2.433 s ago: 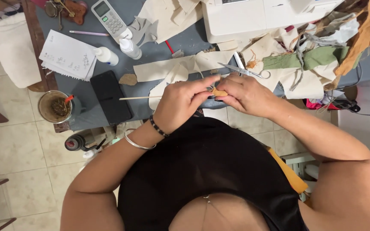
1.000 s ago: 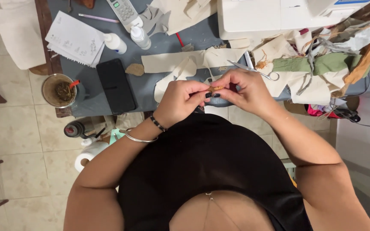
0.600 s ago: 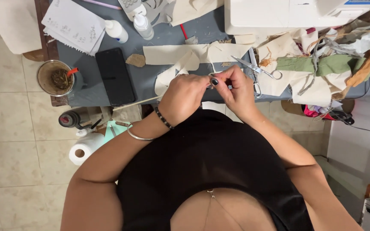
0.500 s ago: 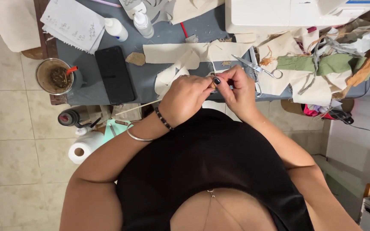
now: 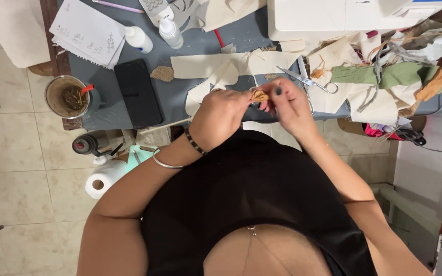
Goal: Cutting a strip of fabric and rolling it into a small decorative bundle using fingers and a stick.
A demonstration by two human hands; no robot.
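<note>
Tan and small, a fabric scrap (image 5: 258, 95) sits pinched between both hands just above the near edge of the grey worktop (image 5: 180, 97), in the head view, the only one there is. The left hand (image 5: 221, 115) has its grip clamped on the scrap's left side, thumb and fingers pressed together. The right hand (image 5: 288, 105) meets it from the other side, its fingertips closed on the scrap's right edge; whether it also holds a needle or thread I cannot tell.

Compared with a moment ago, the two hands have drawn closer together and sit slightly higher over the worktop edge, and the scrap now shows more plainly between them, bunched rather than flat. That reads as fine handwork on the piece continuing, not a set-down.

Scissors (image 5: 308, 82) lie just beyond the right hand on cream cloth strips (image 5: 216, 66). A black phone (image 5: 137, 93) lies toward the worktop's left side, with a cup (image 5: 67, 97) at the left edge. Two small white bottles (image 5: 152, 35) and a sheet of paper (image 5: 88, 30) sit near the far left corner, a white sewing machine (image 5: 333, 18) along the far edge. A paper roll (image 5: 103, 181) stands on the tiled floor.
</note>
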